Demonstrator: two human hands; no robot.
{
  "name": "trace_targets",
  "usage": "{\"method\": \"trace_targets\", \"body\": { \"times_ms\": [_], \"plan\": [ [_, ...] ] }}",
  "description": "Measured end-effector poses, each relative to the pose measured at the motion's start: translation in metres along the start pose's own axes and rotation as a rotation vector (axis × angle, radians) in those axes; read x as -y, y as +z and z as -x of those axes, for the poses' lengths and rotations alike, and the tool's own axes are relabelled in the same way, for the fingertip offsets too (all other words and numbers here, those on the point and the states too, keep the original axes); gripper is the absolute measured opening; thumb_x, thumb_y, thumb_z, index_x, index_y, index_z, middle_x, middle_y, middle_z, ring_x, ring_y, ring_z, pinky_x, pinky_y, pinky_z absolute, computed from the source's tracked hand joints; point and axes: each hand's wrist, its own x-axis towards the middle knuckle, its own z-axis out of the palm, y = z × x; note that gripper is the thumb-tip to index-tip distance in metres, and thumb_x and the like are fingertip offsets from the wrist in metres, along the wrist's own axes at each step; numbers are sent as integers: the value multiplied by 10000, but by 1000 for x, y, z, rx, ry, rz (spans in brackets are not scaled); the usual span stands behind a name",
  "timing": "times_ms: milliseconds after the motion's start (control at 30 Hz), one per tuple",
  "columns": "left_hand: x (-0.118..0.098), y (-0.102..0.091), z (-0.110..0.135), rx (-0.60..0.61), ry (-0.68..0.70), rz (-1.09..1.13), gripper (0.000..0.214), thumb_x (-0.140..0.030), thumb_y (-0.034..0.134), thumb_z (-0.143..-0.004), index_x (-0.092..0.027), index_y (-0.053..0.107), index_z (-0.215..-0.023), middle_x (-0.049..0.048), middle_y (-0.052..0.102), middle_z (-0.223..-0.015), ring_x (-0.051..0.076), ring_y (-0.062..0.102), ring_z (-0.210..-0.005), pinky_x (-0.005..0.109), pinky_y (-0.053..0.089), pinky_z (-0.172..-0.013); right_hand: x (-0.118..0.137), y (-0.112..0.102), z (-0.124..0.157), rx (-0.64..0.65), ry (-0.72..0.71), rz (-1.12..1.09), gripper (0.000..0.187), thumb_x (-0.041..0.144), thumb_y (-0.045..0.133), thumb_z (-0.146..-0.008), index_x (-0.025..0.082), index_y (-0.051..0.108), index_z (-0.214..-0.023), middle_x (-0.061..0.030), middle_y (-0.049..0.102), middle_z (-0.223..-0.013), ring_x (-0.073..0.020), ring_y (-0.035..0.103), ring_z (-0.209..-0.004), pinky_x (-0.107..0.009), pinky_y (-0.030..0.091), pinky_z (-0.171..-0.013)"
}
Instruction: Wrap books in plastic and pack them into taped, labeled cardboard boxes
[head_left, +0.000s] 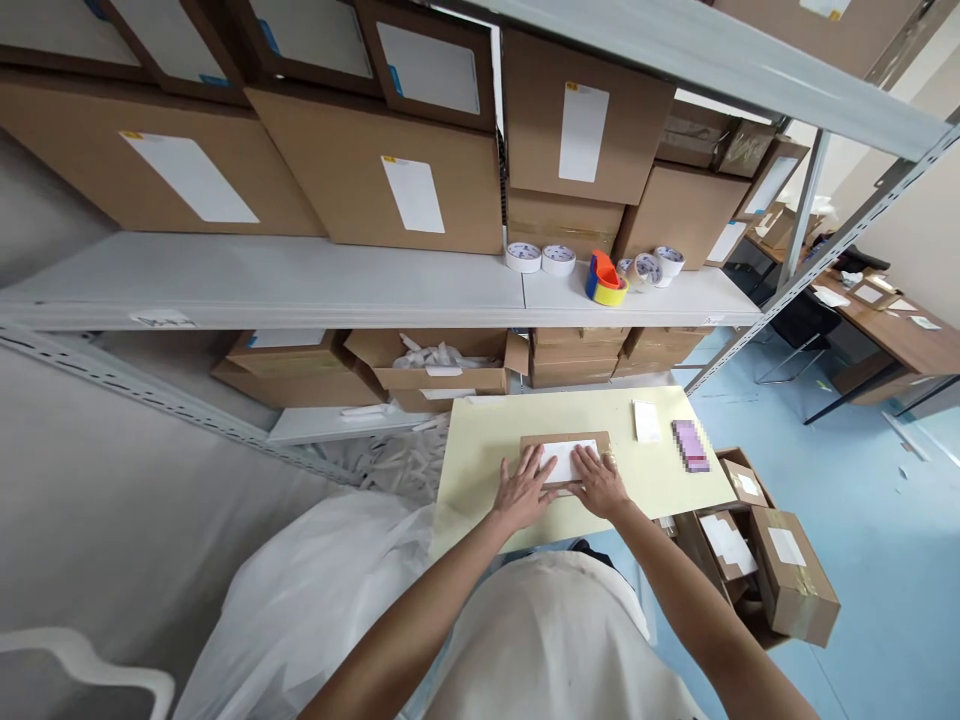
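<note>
One box point(532, 442) flat on the desk point(480, 430), around its middle, below and in front of the shelf point(375, 275). Left hand point(521, 490) palm down, fingers fanned over the left part of a white label point(559, 462), thumb towards the box's near edge. Right hand point(600, 483) also palm down, fingers laid out over the label's right end, thumb pointing inward. No pinch visible in either.

Done, judging by looks: box shut, label in place on top. Left, as a judgement: perhaps just smoothing and pressing down; whether fully stuck, cannot tell.

Long axis of the box running left to right, crosswise to the body and roughly in line with the shelf's front edge. Label face up, long side the same way. Print too faint to read, so no telling which way up.

Farther right on the desk, well apart from the box: a white card point(646, 421) and a purple thing point(690, 446), blurred out.
</note>
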Motion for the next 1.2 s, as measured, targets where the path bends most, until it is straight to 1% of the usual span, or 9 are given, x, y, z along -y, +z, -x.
{"method": "trace_targets", "body": {
  "times_ms": [133, 267, 333, 400, 567, 700, 833, 1033, 1200],
  "plan": [
    [4, 1, 2, 4, -47, 58, 601, -403, 481, -921, -327, 342, -1501, 110, 212, -1622, 355, 160, -1494, 734, 133, -1094, -21, -9, 0, 24, 182, -6, 601, 393, 417, -976, 176, 302, -1524, -140, 264, -1599, -312, 281, -1465, -553, 260, -1144],
    [6, 14, 3, -52, -341, 278, 642, -469, 416, -933, -297, 266, -1533, 174, 118, -1632, 444, 175, -1468, 754, 287, -1004, -29, -1, 3, 26, 256, -108, 633, 424, 402, -979, 180, 250, -1543, -175, 187, -1620, -339, 230, -1480, -538, 330, -1102],
    [5, 25, 2, -95, -442, 447, 708, -479, 416, -930, -250, 179, -1557, 234, 146, -1613, 444, 292, -1429, 684, 388, -980, -26, 9, 4, -27, 323, -201, 615, 421, 372, -986, 165, 270, -1536, -199, 195, -1614, -337, 243, -1477, -498, 389, -1070],
    [5, 36, 0, -179, -437, 597, 756, -453, 434, -925, -202, 118, -1565, 248, 214, -1593, 396, 363, -1408, 588, 427, -1009, -23, 20, 5, -112, 359, -285, 584, 402, 363, -983, 172, 317, -1518, -198, 238, -1600, -321, 302, -1457, -460, 434, -1042],
    [3, 51, -5, -307, -455, 794, 816, -388, 467, -888, -108, 91, -1555, 206, 257, -1593, 301, 290, -1461, 453, 329, -1148, -21, 39, 13, -285, 386, -462, 641, 381, 442, -929, 182, 293, -1520, -190, 359, -1536, -305, 431, -1382, -464, 479, -1006],
    [4, 46, -8, -301, -551, 885, 669, -350, 494, -858, -128, 340, -1470, 187, 475, -1470, 303, 455, -1363, 439, 405, -1091, -29, 40, 21, -287, 524, -580, 779, 445, 482, -896, 74, 214, -1526, -237, 447, -1464, -316, 451, -1361, -470, 461, -1034],
    [6, 36, -10, -327, -566, 953, 489, -422, 508, -869, -167, 527, -1285, 151, 643, -1259, 276, 595, -1197, 416, 477, -995, -39, 32, 21, -230, 580, -871, 735, 553, 463, -881, 121, 368, -1468, -198, 598, -1323, -292, 630, -1156, -411, 555, -874],
    [-9, 22, -19, -332, -672, 1029, 479, -447, 524, -865, -171, 507, -1256, 152, 649, -1232, 267, 639, -1116, 388, 513, -938, -39, 17, 30, -266, 690, -1218, 623, 496, 602, -792, 181, 521, -1323, -140, 684, -1163, -246, 709, -900, -356, 580, -726],
    [-57, 7, -44, -289, -610, 1088, 455, -465, 487, -888, -180, 467, -1242, 146, 637, -1239, 243, 654, -1088, 348, 552, -871, -67, 1, 77, -389, 730, -1317, 585, 529, 607, -797, 194, 539, -1272, -129, 680, -1116, -233, 696, -870, -353, 569, -723]
  ]
}}
